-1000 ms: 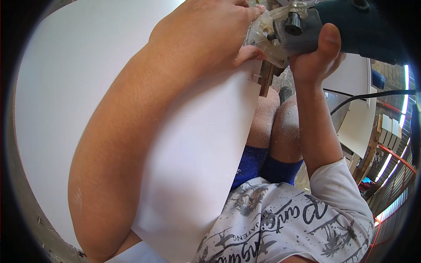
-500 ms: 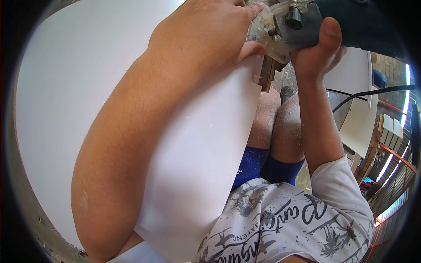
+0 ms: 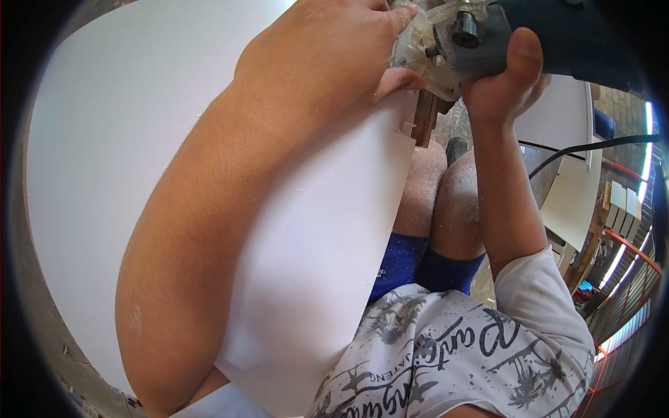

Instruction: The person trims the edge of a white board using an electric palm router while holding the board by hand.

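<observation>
A trim router with a dark blue body (image 3: 592, 45) and a cloudy, clear plastic base (image 3: 435, 73) lies sideways against the edge of a large white board (image 3: 306, 230). My left hand (image 3: 334, 49) reaches across the board, its thumb and fingers closed on the router's base; some fingertips are cut off at the top. From below, my right hand (image 3: 505, 87) wraps round the router's grey housing (image 3: 481, 49), thumb up along its side. A black knob (image 3: 466, 29) sticks out of that housing. The cutting bit is hidden from me.
Brown wood (image 3: 424, 118) shows under the board's notched edge. A black cable (image 3: 592, 148) runs off to the right. My dust-speckled knees (image 3: 460, 191) are just below the router. White panels (image 3: 557, 118) and an orange metal frame (image 3: 631, 251) stand at the right.
My left forearm has shifted very slightly to the right. The router and my right hand look almost unmoved.
</observation>
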The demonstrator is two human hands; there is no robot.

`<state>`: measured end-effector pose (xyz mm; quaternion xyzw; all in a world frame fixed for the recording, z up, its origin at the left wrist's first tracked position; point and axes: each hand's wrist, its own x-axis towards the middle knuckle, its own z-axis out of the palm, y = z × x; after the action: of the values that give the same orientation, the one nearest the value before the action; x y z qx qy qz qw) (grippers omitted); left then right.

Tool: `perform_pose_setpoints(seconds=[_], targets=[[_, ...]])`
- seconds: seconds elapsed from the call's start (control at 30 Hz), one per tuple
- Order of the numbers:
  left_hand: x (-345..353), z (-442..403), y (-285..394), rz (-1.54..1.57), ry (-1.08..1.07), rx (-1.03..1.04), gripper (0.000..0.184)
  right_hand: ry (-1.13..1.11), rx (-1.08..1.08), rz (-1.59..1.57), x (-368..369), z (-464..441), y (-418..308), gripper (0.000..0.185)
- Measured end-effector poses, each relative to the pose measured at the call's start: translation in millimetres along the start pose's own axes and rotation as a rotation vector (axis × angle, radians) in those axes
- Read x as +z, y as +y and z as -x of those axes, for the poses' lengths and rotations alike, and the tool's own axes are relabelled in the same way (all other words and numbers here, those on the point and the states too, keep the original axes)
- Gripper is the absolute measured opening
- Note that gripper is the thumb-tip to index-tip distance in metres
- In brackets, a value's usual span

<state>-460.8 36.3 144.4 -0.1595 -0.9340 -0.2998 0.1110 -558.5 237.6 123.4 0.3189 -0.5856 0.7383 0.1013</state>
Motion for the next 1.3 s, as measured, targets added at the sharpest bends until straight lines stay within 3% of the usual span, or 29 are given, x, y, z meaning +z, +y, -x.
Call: perform_pose_setpoints(seconds=[0.1,0.67,0.77,0.83,0.97,1.3], targets=[[1,0,-1,0.008,0.012,-0.011,0.057,0.052,-0.054,0.145,-5,-1,8,0.063],[1,-2,-4,0.074,0.034,-0.003,0.051,0.045,-0.038,0.242,8,-1,-2,0.063],[-14,1,5,0.093,0.008,-0.012,0.05,0.283,0.092,0.074,-28,-11,38,0.062],[-18,1,8,0.109,0.006,-0.022,0.049,0.298,0.072,0.083,-27,-12,39,0.062],[-24,1,10,0.131,-0.012,-0.034,0.048,0.062,-0.058,0.292,8,-4,4,0.061],[-10,-6,0,0.153,-0.006,-0.046,0.053,0.107,-0.028,0.473,5,-6,1,0.061]])
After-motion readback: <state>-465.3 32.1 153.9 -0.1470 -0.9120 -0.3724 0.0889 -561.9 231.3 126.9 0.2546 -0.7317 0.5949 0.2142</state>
